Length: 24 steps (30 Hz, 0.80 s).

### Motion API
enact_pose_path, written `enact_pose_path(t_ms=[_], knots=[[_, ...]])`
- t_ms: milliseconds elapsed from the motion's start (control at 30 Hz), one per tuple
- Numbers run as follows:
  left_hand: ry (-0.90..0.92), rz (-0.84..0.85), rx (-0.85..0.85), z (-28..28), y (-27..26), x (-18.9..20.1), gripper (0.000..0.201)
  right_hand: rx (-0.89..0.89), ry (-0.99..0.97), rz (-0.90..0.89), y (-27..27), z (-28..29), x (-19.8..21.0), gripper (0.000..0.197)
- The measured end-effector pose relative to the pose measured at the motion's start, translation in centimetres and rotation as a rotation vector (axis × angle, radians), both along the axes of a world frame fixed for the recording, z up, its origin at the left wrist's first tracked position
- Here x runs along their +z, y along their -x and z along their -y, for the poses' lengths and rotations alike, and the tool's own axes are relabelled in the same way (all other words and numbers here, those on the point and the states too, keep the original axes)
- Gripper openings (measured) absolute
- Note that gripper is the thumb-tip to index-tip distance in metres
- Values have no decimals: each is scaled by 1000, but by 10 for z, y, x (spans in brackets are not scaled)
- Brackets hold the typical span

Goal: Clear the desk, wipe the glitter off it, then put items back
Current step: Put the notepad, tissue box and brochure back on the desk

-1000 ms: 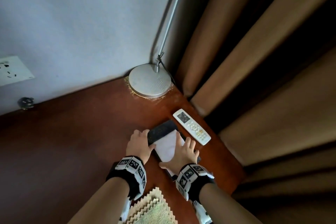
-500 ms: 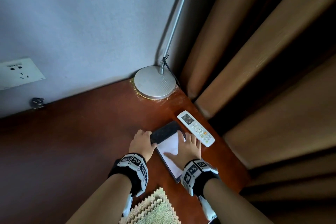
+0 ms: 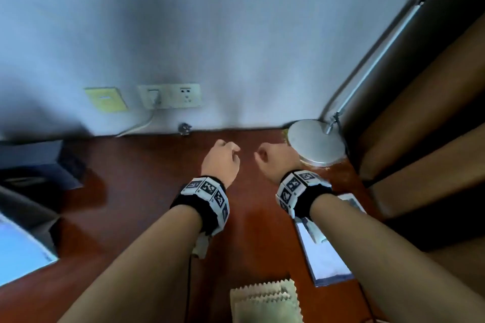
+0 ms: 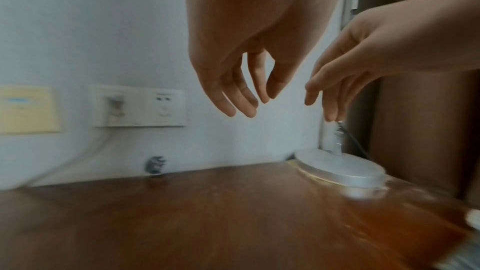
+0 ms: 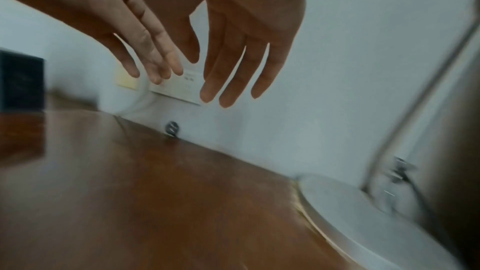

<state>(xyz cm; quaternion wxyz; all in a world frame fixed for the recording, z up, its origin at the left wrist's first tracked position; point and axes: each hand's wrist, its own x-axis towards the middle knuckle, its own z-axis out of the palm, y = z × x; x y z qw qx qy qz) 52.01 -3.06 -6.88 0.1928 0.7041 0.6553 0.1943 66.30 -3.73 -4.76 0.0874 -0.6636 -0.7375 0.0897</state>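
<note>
Above the brown surface (image 3: pixel 147 217), near its back edge: left hand (image 3: pixel 220 162) and right hand (image 3: pixel 275 161), both raised, apart from each other, touching nothing. From the head view, fingers hidden behind the knuckles; from the wrist views, fingers (image 4: pixel 233 89) of the left hanging down loose and slightly spread, fingers (image 5: pixel 228 73) of the right nearly straight, both hands relaxed and holding nothing. All three views motion-blurred, small detail hard to read. At the back right corner, one round silver lamp base (image 3: pixel 316 143) with a thin yellowish line along its near rim, probably glitter but too blurred to confirm; lamp pole (image 3: pixel 378 60) running up out of frame. Under the right forearm, one notebook (image 3: pixel 326 257) lying flat by the right edge, upper part covered by the arm; just beyond it one white remote (image 3: pixel 350 200), only a corner showing. At the bottom edge, one pale green zigzag-edged cloth (image 3: pixel 265 301), cut off by the frame. Far left, one dark box (image 3: pixel 34 162) and a bright screen-like object (image 3: pixel 18 246), both cropped, identity unclear. Against the wall (image 3: pixel 210 34), one small dark metal thing (image 3: pixel 185 128), not identifiable; two wall plates: one yellow (image 3: pixel 106 99), one white socket panel (image 3: pixel 170 96) with one plug and cable. Brown curtains (image 3: pixel 420 126) tight against the right edge. Wide bare stretch of surface between the dark box and the hands, and under both forearms.
</note>
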Motion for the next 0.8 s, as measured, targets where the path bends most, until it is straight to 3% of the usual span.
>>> enact_pose_path(t_ms=[167, 433, 533, 600, 700, 800], knots=[[-9, 7, 247, 28, 90, 20, 31, 325, -37, 24, 92, 0, 22, 29], [-28, 69, 432, 91, 213, 17, 30, 537, -9, 26, 221, 35, 29, 32], [-27, 103, 411, 126, 252, 0, 32, 574, 123, 23, 267, 52, 14, 72], [-80, 103, 413, 155, 282, -10, 37, 556, 220, -82, 298, 67, 0, 98], [-269, 90, 424, 198, 330, -19, 44, 519, 228, -288, 335, 91, -16, 115], [-417, -41, 501, 226, 386, -8, 61, 520, 133, -371, 367, 105, -15, 119]])
